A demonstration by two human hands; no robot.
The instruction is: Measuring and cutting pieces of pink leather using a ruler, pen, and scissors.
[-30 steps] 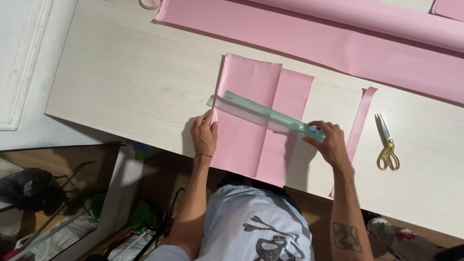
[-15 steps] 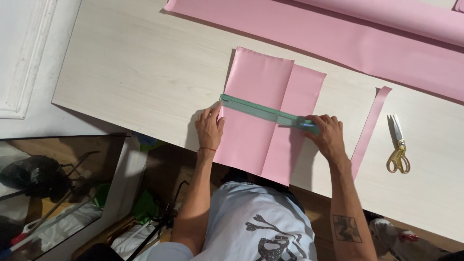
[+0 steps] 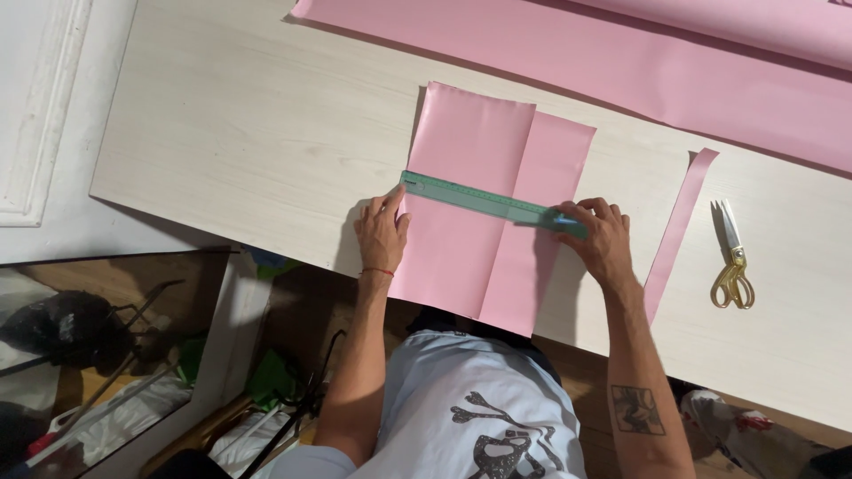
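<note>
A folded pink paper sheet (image 3: 484,151) lies on the pale wooden table (image 3: 266,133), its near edge hanging over the table's front. A green ruler (image 3: 479,200) lies across it, slanting down to the right. My left hand (image 3: 382,232) rests flat at the sheet's left edge, fingertips touching the ruler's left end. My right hand (image 3: 599,235) presses down on the ruler's right end, fingers curled over it.
A narrow pink paper strip (image 3: 679,226) lies right of my right hand. Gold-handled scissors (image 3: 732,257) lie further right. A large pink paper sheet (image 3: 674,71) covers the table's far side. Below the table edge are floor clutter and a dark bag (image 3: 62,324).
The ruler has shifted a little on the folded sheet and both hands stayed at its ends. The view has drifted, so everything sits further right and lower in the picture.
</note>
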